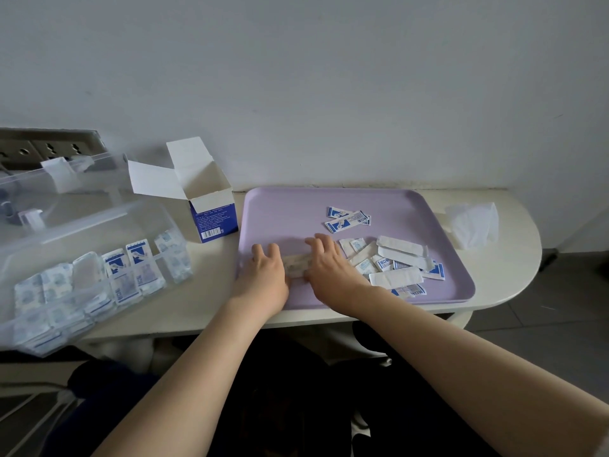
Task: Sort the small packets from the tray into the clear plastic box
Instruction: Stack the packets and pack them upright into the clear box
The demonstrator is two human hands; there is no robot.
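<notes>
A lilac tray (283, 206) lies on the white table. Both my hands rest on its near left part. My left hand (267, 275) and my right hand (329, 263) hold the two ends of a small stack of long pale packets (296, 266) between them. Several blue-and-white and plain white packets (392, 262) lie scattered to the right of my right hand, and two more blue ones (346, 220) lie farther back. The clear plastic box (82, 225) stands at the left, its compartments holding rows of sorted packets (131, 272).
An open blue-and-white carton (211, 206) stands between the box and the tray. A crumpled clear wrapper (471, 225) lies at the table's right end. A wall socket (49, 148) sits behind the box's raised lid. The table's rounded edge runs just right of the tray.
</notes>
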